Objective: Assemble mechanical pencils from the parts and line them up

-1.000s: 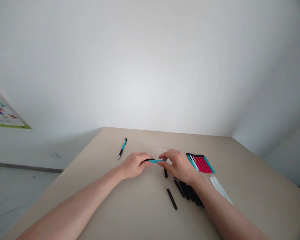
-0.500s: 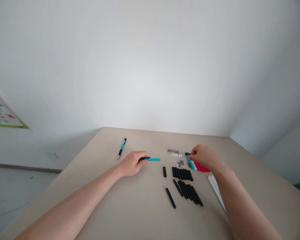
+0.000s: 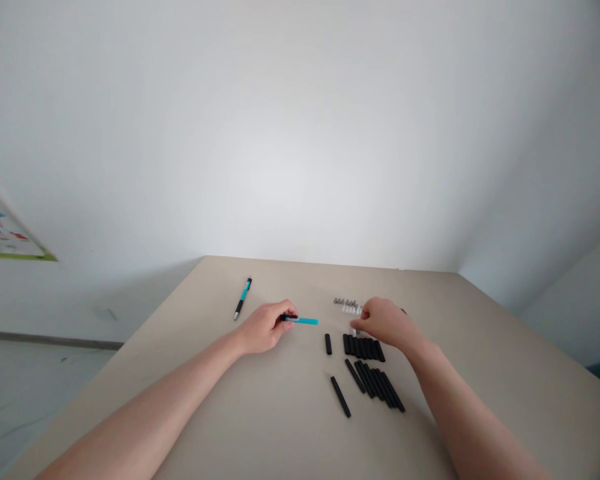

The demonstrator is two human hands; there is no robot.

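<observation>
- The left hand (image 3: 267, 328) is closed, thumb against fingers, around the black clip end of a turquoise pen barrel (image 3: 307, 321); the barrel's bare end sticks out past the fingertips.
- The barrel lies to the left of the right hand (image 3: 386, 321), its long axis running nearly straight across the view, free end pointing toward that hand with a gap between.
- The right hand has its fingers bent and thumb and fingertips close together, down by the small white parts (image 3: 349, 310); I cannot tell whether anything is pinched there.
- Of the two, the right hand is clearly nearer to those white parts, the row of small silvery parts (image 3: 345, 302) just beyond them, and the short black tubes (image 3: 363, 347) on the near side.
- Longer black tubes (image 3: 379, 385) lie slantwise nearer the wearer.
- An assembled pen (image 3: 243, 298) rests on the worktop (image 3: 260, 427) beyond the left hand.
</observation>
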